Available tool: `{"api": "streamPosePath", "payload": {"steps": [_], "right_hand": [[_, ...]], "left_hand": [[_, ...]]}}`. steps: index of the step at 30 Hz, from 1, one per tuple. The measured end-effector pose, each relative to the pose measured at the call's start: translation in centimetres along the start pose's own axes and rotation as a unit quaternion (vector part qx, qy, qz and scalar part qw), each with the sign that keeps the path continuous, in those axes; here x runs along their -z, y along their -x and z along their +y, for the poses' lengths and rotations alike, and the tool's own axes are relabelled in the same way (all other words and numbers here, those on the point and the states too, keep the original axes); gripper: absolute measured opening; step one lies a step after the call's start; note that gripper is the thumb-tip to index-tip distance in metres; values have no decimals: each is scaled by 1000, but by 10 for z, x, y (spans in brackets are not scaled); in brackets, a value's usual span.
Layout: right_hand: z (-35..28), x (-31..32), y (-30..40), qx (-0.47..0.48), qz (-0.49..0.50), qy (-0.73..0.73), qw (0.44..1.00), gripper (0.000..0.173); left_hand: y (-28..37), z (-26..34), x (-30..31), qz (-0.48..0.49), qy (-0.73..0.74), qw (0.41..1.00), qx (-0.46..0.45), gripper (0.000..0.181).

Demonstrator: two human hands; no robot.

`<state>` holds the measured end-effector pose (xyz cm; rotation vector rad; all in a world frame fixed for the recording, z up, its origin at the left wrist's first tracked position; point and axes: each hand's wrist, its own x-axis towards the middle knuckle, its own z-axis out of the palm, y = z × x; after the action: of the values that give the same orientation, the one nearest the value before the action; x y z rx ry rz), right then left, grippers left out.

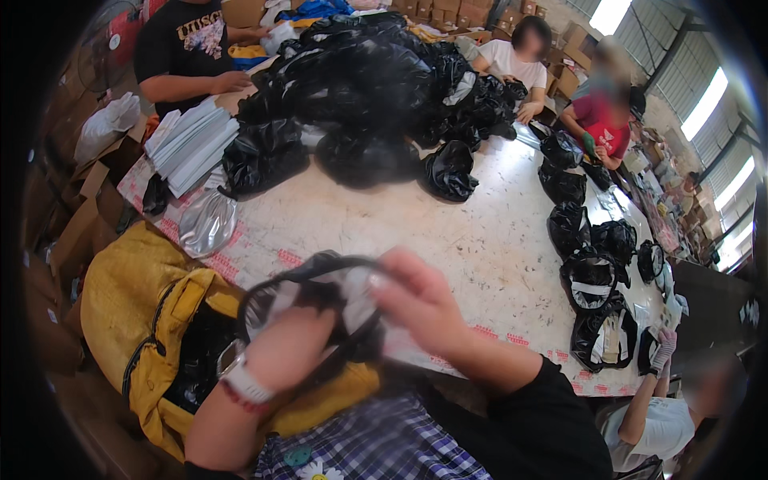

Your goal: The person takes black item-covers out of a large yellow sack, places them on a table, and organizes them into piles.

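Note:
A black, round-rimmed item [318,264], blurred and looking like thin plastic or fabric, is held up at the near edge of the table. My left hand [294,348], with a white watch and a red bracelet at the wrist, reaches inside its opening; the fingertips are hidden. My right hand [420,300] grips the rim on the right side, with something whitish by the fingers. Below, a yellow woven sack [138,288] stands open with black glossy items [201,348] inside.
A large heap of black items [366,78] covers the far part of the table [360,222]. Flat white packs [195,144] and a clear plastic bag [210,222] lie left. More black items [567,228] line the right side. Several people work around the table; cardboard boxes [90,216] stand left.

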<state>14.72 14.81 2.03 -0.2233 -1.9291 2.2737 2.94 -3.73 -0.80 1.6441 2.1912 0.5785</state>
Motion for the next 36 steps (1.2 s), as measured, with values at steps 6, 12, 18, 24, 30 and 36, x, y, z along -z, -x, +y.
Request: {"api": "streamPosePath", "payload": {"steps": [6,12,18,24,30,36], "right_hand": [[-66,199,-6,236,468,-68,849,16],[-4,352,-18,159,619,51,767,29],[119,237,-150,167,225,732,621,38],[68,202,-141,256,209,665,670,13],[-2,43,-57,250,92,370,890,12],[75,13,-65,105,12,357,928,18]], "left_hand": [[94,30,51,207,281,920,-181,33],[103,-7,-2,291,232,922,104,24],[100,-27,-12,299,84,946,92,21],[197,-91,-26,385,73,857,335,35],[225,-101,-103,195,-67,944,257,54],[212,-74,-26,587,474,655,35,31]]}}
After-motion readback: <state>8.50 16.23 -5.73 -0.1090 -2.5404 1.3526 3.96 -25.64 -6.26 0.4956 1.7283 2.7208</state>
